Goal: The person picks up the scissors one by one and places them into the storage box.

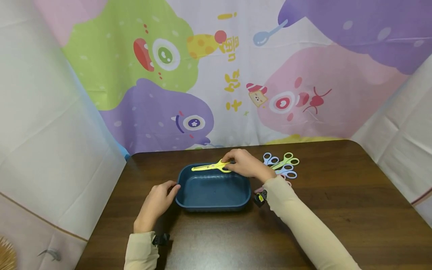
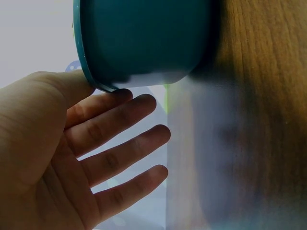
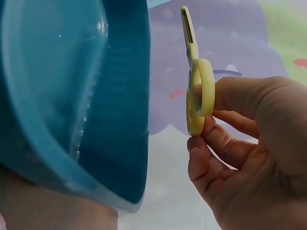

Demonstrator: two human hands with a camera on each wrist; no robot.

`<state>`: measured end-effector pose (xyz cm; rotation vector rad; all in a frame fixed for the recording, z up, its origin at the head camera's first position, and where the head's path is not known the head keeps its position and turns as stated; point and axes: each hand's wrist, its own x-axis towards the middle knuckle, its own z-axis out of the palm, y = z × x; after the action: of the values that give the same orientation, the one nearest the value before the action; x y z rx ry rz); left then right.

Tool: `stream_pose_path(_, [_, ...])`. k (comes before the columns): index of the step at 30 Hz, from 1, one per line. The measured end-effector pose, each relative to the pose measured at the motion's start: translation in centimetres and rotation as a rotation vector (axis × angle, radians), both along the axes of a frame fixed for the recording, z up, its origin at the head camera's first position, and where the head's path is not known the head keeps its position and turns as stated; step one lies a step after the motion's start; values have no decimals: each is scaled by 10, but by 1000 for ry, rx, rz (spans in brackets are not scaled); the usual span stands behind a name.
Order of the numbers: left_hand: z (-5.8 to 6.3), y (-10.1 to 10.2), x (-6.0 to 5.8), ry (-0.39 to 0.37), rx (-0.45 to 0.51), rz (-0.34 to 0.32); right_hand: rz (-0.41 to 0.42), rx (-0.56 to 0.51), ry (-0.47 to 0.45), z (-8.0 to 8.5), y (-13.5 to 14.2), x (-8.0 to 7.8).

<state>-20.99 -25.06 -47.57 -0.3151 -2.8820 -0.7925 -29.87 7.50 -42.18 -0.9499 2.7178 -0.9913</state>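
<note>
In the head view, my right hand holds yellow scissors by their finger loops over the far rim of a dark blue rectangular plastic tray. The right wrist view shows thumb and fingers at the loops of these scissors, blades together and pointing away from the hand. My left hand is at the tray's left rim. Up close, its thumb and index finger pinch the rim of the tray, while the other fingers of that hand stretch out loosely.
Right of the tray, partly behind my right forearm, several scissors lie in a cluster: blue ones, a green pair and pink handles. All stand on a dark wooden table. A cartoon-printed cloth hangs behind it.
</note>
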Motion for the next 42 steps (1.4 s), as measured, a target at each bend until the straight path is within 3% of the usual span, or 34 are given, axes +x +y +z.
stream_pose_path(31, [0,1,-1,8,-14,1,13,29,-90,-11,-34,-6])
stream_pose_path(42, [0,1,0,19,-9,-1,71,22,-119,-15,-39,-9])
